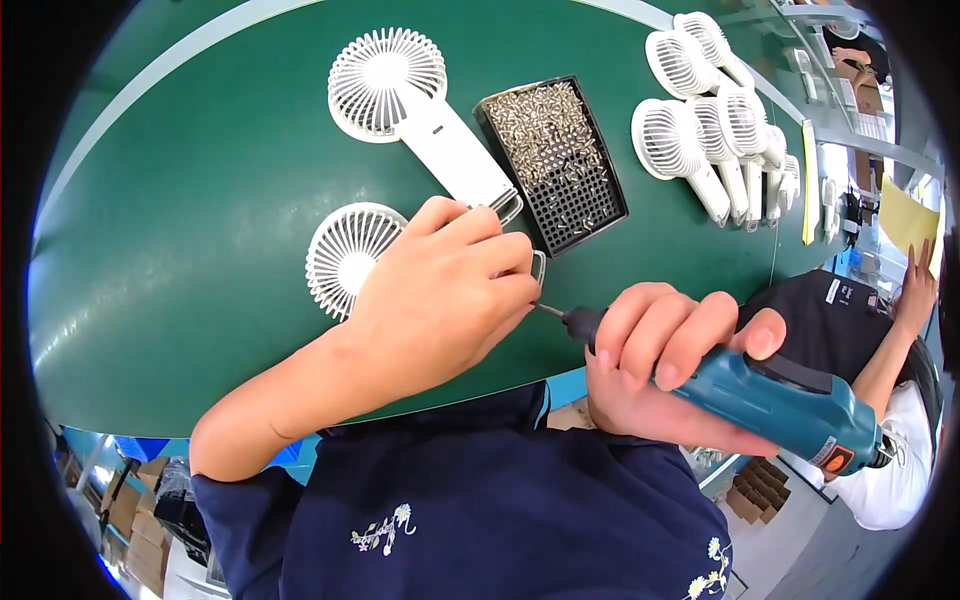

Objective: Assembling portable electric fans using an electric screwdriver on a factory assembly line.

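- Spreading beneath the work, a green table (pixel 200 200) is covered in places by white handheld fans; a group of white fans (pixel 742 120) is laid at the upper right, and a second white fan (pixel 440 145) is set slantwise beyond the left hand (pixel 450 290).
- The teal electric screwdriver (pixel 770 400) is gripped by the right hand (pixel 650 340), fingers wrapped round its front part; its long axis is slanted from lower right to upper left, toward the left hand.
- The held fan (pixel 345 240) is found to the left of the right hand; its ribbed head is seen at the left, its long axis is run roughly left to right, and its handle is mostly hidden; it is grasped by the left hand, the nearer of the two hands.
- A black tray (pixel 604 188) of small silvery screws (pixel 545 120) is placed just beyond the left fingers.
- The thin bit (pixel 548 309) is aimed at the handle end by the left fingertips; whether contact is made cannot be told.
- A small orange-and-black label (pixel 835 460) is borne by the screwdriver's rear; its print is not clearly resolved.
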Demonstrator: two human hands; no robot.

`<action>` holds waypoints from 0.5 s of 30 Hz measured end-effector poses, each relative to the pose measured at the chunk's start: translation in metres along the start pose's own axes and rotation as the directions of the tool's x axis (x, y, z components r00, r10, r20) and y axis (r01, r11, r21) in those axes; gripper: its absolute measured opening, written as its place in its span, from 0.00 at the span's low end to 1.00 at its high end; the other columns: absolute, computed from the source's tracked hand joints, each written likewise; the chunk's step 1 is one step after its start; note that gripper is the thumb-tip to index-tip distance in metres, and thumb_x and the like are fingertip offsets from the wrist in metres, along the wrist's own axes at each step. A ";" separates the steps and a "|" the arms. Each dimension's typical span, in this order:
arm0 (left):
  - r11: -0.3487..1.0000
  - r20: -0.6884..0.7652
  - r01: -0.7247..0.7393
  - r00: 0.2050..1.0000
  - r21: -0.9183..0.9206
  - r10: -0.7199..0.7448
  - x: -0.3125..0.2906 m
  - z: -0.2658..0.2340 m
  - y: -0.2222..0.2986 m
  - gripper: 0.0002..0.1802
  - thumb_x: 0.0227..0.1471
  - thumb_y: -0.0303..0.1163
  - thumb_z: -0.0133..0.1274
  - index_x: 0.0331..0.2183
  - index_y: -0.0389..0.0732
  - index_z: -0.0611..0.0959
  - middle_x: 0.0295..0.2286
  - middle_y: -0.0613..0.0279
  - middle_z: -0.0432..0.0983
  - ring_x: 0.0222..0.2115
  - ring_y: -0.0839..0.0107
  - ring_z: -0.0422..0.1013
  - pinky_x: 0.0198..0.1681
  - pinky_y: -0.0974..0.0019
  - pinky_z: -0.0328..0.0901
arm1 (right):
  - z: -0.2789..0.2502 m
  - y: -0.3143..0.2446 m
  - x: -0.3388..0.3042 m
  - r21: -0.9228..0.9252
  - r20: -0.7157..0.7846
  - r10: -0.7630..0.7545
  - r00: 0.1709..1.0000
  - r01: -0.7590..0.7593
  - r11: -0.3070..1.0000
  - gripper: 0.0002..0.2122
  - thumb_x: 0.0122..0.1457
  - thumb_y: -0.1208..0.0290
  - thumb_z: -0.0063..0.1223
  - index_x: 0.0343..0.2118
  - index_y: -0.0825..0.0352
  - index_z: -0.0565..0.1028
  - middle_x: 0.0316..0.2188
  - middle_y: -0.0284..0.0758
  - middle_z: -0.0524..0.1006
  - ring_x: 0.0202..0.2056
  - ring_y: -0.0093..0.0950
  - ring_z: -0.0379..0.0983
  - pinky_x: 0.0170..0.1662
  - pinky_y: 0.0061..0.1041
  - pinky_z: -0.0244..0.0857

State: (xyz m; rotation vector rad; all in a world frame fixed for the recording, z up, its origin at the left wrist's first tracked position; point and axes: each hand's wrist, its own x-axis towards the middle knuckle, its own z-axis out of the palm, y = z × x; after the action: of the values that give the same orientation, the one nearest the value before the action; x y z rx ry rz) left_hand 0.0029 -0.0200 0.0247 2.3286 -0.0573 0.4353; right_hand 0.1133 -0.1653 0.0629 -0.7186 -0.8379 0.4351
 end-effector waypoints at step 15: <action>0.999 -0.017 0.033 0.999 -0.024 -0.033 0.004 0.000 0.002 0.09 0.36 0.29 0.66 0.25 0.44 0.83 0.24 0.70 0.70 0.30 0.69 0.68 0.39 0.63 0.60 | -0.003 -0.004 0.002 0.014 -0.009 0.023 1.000 -0.023 1.000 0.32 0.59 0.33 0.44 0.51 0.59 0.64 0.23 0.32 0.68 0.16 0.25 0.64 0.19 0.28 0.63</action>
State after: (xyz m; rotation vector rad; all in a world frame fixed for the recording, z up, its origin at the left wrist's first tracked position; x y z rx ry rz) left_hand 0.0059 -0.0213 0.0276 2.2991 -0.0157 0.4360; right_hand 0.1173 -0.1681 0.0658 -0.7176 -0.8183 0.4573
